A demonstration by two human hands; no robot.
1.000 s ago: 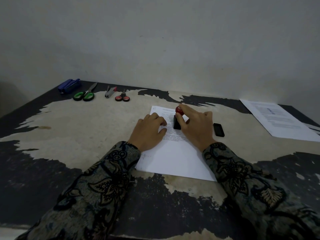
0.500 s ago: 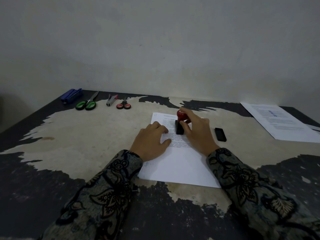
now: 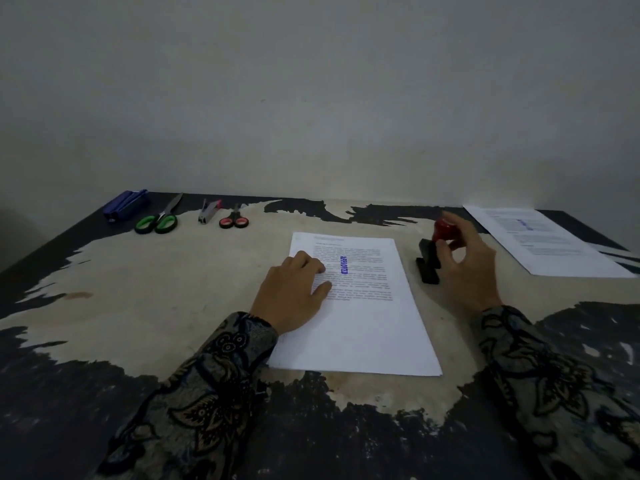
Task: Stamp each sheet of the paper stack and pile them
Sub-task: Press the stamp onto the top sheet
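Holding the stamp point(image 3: 437, 244) off to the right of the stack point(image 3: 360, 306), your right hand point(image 3: 465, 268) grips its red knob; your left hand point(image 3: 294, 294) rests flat on the top sheet — already marked in blue. One stamped sheet point(image 3: 543, 240) lies far right — more likely remain.

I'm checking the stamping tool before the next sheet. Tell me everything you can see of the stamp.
The stamp has a round, glossy red knob on a long black rectangular base. The right hand grips the knob, fingers curled round it. It is tilted, off the paper, right of the sheet; its lower end looks to meet something black on the table, but I cannot tell whether that is a pad. Its printing face is hidden.
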